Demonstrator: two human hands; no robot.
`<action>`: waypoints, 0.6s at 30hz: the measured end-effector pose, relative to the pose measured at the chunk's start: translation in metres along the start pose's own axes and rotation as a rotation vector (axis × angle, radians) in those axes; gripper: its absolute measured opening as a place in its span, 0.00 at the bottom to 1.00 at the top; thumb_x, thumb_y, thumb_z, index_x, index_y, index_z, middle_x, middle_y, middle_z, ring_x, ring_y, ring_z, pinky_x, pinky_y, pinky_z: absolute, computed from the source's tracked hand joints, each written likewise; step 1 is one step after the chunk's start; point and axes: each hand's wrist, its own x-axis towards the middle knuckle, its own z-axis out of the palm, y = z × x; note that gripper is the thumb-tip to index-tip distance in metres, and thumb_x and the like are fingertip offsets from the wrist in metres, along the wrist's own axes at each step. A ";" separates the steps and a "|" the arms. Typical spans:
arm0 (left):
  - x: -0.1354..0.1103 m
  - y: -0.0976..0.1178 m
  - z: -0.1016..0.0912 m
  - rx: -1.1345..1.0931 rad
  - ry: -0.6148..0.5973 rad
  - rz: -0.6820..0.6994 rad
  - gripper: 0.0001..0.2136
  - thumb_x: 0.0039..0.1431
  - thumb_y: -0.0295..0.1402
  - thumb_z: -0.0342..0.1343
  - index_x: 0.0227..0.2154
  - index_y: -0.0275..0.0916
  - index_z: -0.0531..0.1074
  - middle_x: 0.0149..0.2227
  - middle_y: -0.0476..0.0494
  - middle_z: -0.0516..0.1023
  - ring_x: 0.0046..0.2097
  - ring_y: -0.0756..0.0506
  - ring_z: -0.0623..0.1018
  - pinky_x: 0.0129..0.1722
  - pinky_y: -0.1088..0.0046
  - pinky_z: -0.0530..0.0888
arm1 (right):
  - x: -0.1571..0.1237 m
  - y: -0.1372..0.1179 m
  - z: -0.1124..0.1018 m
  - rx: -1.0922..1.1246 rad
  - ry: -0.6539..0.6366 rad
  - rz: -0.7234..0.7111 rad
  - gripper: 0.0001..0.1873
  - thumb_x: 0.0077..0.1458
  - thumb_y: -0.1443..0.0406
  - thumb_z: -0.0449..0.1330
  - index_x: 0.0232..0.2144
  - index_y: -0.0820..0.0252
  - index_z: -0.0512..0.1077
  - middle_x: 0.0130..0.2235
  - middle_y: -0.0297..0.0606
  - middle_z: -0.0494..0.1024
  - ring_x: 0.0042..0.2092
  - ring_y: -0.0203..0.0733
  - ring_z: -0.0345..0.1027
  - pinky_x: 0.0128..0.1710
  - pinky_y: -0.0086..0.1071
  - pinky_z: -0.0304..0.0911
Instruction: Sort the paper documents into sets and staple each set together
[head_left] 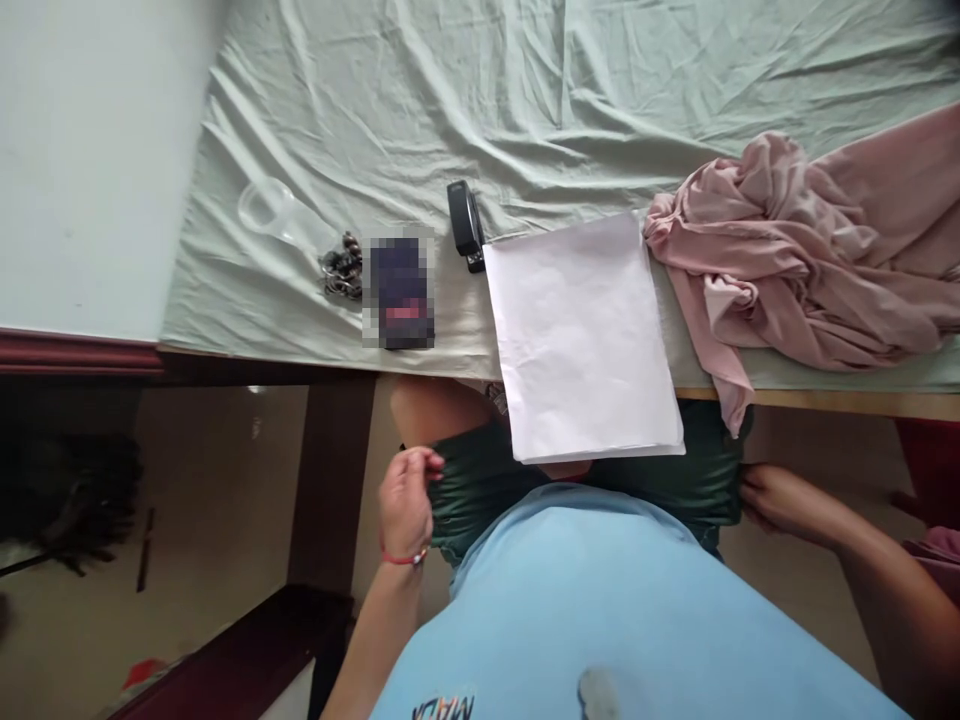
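Note:
My left hand (405, 500), with a red bracelet at its wrist, is closed at one leg of the green shorts (480, 480), fingers pinched on the hem. On the other side my right hand (784, 502) is closed too, its fingertips curled at the edge of the opposite leg. Both hands are below the bed-like surface, apart from the things on it. White paper sheets (589, 345) lie stacked and overhang the near edge above my lap. Touching their upper left corner is a black stapler (466, 220).
Left of the stapler are a pixelated dark item (401, 285), a cluster of metal keys or chain (343, 268) and a clear plastic cup (274, 210) on its side. A crumpled pink cloth (810, 260) lies to the right. Beneath is a wrinkled pale green sheet (390, 120).

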 end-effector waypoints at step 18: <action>-0.021 0.043 0.107 -0.389 -0.534 -0.467 0.13 0.48 0.30 0.72 0.36 0.31 0.82 0.33 0.38 0.87 0.41 0.36 0.87 0.46 0.58 0.85 | -0.031 -0.095 -0.018 -0.017 0.808 -0.460 0.14 0.66 0.55 0.55 0.40 0.56 0.77 0.30 0.34 0.81 0.30 0.37 0.75 0.36 0.31 0.65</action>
